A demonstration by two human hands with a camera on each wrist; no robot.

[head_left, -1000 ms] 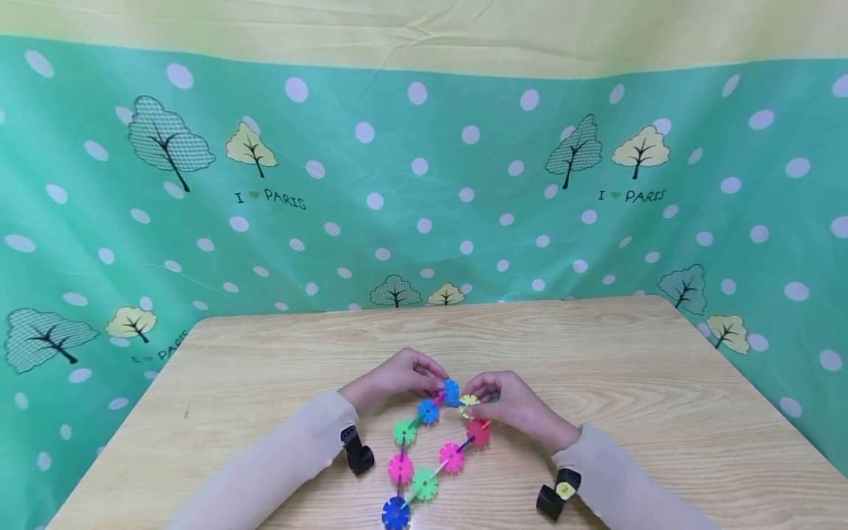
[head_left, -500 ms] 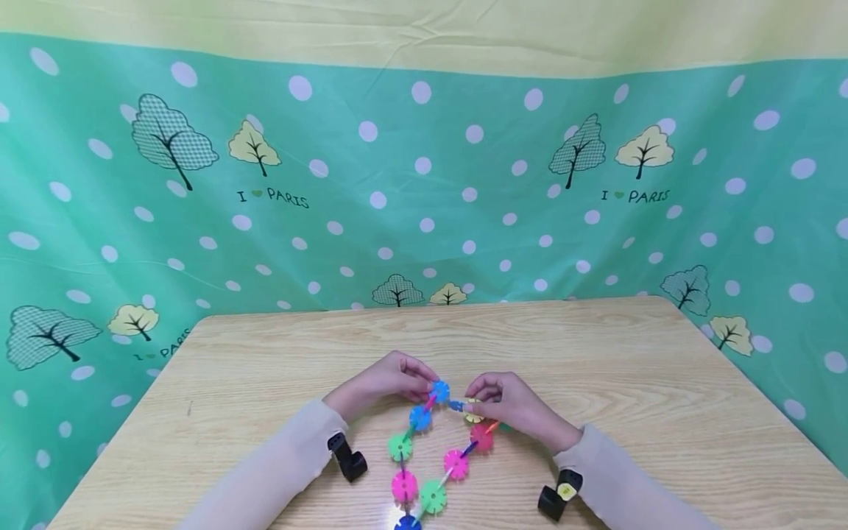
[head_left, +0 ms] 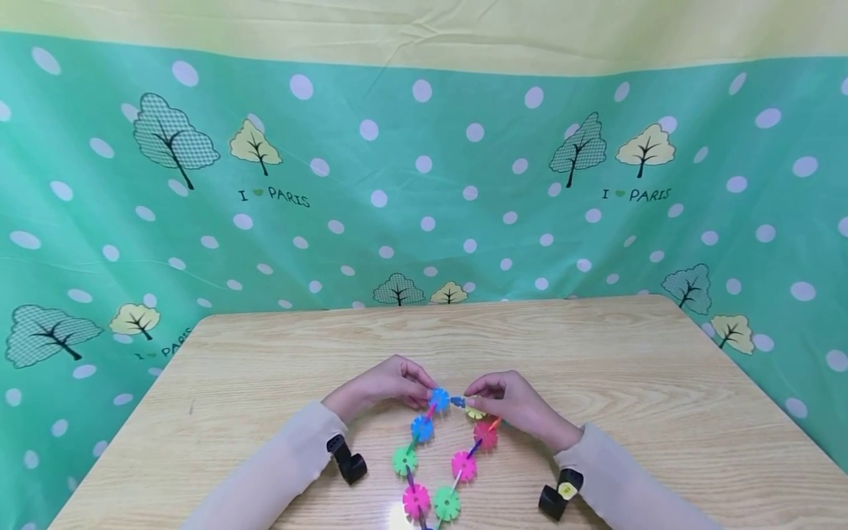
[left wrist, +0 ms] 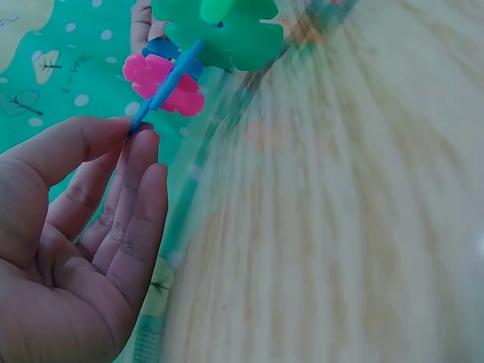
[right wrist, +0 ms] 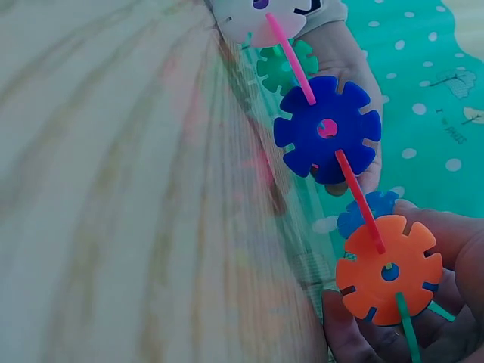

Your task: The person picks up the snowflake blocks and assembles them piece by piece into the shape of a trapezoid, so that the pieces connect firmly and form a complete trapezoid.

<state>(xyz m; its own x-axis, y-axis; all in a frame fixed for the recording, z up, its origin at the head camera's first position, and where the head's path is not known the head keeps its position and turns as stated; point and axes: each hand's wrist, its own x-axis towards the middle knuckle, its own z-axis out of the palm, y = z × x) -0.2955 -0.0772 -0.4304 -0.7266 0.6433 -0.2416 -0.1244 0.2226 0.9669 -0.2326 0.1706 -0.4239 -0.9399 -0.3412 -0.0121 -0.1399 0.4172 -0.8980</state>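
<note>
A chain of slotted plastic snowflake discs hangs in a loop between my hands in the head view. My left hand [head_left: 391, 383] pinches the blue disc [head_left: 439, 400] at one end; the left wrist view shows a blue disc [left wrist: 168, 87] edge-on at the thumb and fingertips. Facing it, my right hand [head_left: 513, 401] pinches the other end by a yellow disc [head_left: 475, 411], from which an edge-on blue disc [head_left: 458, 402] sticks out leftward. A narrow gap appears between the two blue discs. An orange disc [right wrist: 389, 268] hangs before my right fingers in the right wrist view.
Further along the chain are a red disc [head_left: 486, 436], a green disc [head_left: 447, 503] and several others, running off the lower edge. Beneath lies a wooden table [head_left: 265, 368]; a green dotted curtain [head_left: 424, 191] stands behind it. Each wrist wears a black camera [head_left: 347, 460].
The left hand has drawn its blue disc leftward from the right-hand end, then sunk slightly with the gap narrowing. The chain's lower part has slid toward me. The right hand has hardly moved.
</note>
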